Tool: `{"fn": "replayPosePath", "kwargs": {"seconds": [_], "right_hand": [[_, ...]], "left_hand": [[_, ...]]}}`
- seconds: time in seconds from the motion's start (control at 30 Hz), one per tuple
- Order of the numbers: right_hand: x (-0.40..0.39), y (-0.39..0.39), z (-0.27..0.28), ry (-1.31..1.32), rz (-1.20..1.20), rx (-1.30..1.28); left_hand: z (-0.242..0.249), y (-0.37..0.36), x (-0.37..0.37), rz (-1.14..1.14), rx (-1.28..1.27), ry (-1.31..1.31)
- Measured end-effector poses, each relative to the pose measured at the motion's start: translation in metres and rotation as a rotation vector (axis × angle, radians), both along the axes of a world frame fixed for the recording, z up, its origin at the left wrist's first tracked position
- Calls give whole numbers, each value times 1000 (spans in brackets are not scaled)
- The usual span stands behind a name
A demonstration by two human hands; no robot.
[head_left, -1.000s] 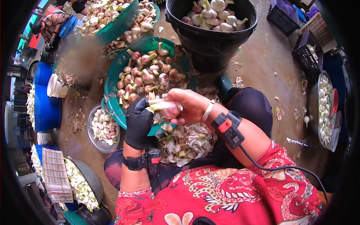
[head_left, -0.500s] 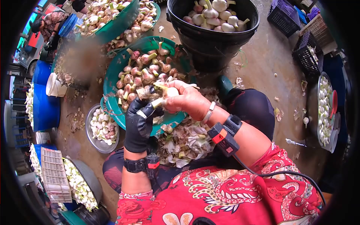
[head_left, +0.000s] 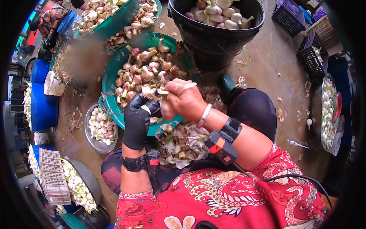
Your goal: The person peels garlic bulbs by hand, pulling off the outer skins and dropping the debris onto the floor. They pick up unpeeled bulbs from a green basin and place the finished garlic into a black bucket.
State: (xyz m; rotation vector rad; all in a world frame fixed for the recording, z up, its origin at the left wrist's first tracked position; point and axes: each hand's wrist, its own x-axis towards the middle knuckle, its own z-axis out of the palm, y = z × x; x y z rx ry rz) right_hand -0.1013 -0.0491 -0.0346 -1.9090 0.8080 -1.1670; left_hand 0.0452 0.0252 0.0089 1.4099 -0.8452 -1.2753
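Note:
My right hand, bare with a pale bangle at the wrist, is closed around a garlic bulb, which is blurred and partly covered by the fingers. A cut stem pokes out by its fingertips. Against the same bulb, my left hand in a black glove has its fingers curled; a white band shows on one finger. Both hands are over the near side of a green tub holding several unpeeled garlic bulbs. Below them lies a heap of papery garlic skins.
A metal bowl of peeled garlic is left of the tub. Beyond stands a black bucket of bulbs. Blue barrels line the left, and a large basin of garlic is at right. Another person works at upper left.
My right hand has turned and drawn its fingers inward over the garlic bulb. My left hand has shifted slightly left, its fingers more curled. The whole view has moved a little.

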Motion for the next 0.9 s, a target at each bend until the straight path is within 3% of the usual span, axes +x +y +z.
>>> {"fn": "replayPosePath", "kwargs": {"seconds": [0.07,0.13,0.2,0.27,0.3,0.33,0.4,0.43,0.47,0.53,0.6,0.67,0.9], "right_hand": [[-3,5,11,13,-20,-258],[-8,10,14,18,84,-287],[-17,14,6,97,249,-123],[-33,4,14,-45,147,191],[-45,-4,40,-179,99,521],[-56,-14,40,-268,54,630],[-57,-17,23,218,69,394],[-59,-13,-20,321,268,162],[-60,-5,-2,497,359,103],[-47,-3,3,530,212,200],[-39,-8,24,221,71,465],[-31,-7,25,101,-31,211],[-32,-6,16,177,-204,-145]], "left_hand": [[-20,-1,20,30,-45,80],[-41,0,45,183,-61,218],[-55,1,63,218,-87,289],[-62,2,73,393,-63,463],[-62,2,74,439,-40,568],[-60,3,71,442,-43,567],[-56,5,61,404,18,723],[-54,2,53,410,42,743],[-53,0,47,397,47,746],[-53,-1,36,313,27,813],[-47,-4,20,308,81,819],[-47,-6,8,257,109,861],[-42,-4,-23,163,167,865]]}}
